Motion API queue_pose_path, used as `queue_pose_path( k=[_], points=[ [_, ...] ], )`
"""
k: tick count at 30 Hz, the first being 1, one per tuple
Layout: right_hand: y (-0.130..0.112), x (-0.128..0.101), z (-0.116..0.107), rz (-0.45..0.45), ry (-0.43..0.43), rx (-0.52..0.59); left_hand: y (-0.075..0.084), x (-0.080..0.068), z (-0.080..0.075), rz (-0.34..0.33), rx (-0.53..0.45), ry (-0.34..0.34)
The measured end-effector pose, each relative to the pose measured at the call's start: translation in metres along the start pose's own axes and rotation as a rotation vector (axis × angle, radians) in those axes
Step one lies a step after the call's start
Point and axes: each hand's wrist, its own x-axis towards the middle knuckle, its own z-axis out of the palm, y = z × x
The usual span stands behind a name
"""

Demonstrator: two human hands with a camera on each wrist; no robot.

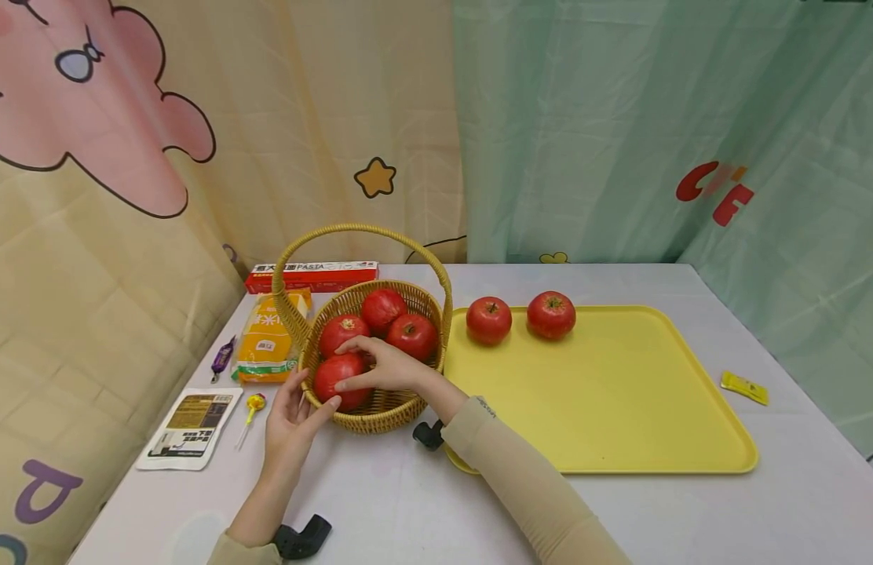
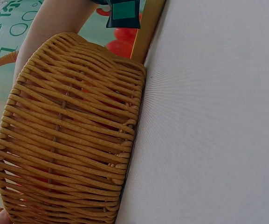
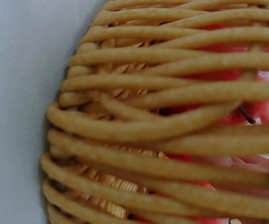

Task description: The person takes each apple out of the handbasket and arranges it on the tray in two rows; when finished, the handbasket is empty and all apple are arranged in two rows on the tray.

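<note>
A woven basket point(image 1: 376, 422) with a tall arched handle stands left of centre in the head view and holds several red apples point(image 1: 411, 336). My right hand point(image 1: 390, 367) reaches in over the basket's right side and grips the front apple point(image 1: 334, 375), thumb on its near side and fingers over its top. At the basket's front left, my left hand point(image 1: 288, 416) holds the rim. In the left wrist view, the woven wall point(image 2: 69, 130) fills much of the picture, with fingertips at its rim. The right wrist view shows the weave point(image 3: 171, 102) close up, red fruit behind it.
Right of the basket lies a yellow tray point(image 1: 606, 392) with two apples point(image 1: 520, 318) near its back left. A red pasta box point(image 1: 323, 276), an orange bag point(image 1: 267, 345), a purple-wrapped candy point(image 1: 223, 359), a lollipop point(image 1: 253, 404) and a white packet point(image 1: 189, 430) lie left. A yellow sachet point(image 1: 744, 388) lies far right.
</note>
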Motion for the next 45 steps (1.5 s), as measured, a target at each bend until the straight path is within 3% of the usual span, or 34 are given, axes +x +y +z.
queue_pose_path(
  k=[10, 20, 45],
  points=[
    [-0.0010, 0.0000, 0.0001, -0.009, -0.007, -0.009, 0.0018, 0.0000, 0.0004, -0.006, 0.005, 0.005],
    [-0.0006, -0.0011, 0.0000, 0.044, -0.032, -0.100, -0.0009, 0.0008, -0.0006, -0.015, 0.011, 0.003],
    [-0.0016, -0.0037, -0.0036, 0.080, -0.090, -0.018, 0.0001, -0.0002, 0.0006, 0.010, 0.010, -0.002]
  ],
)
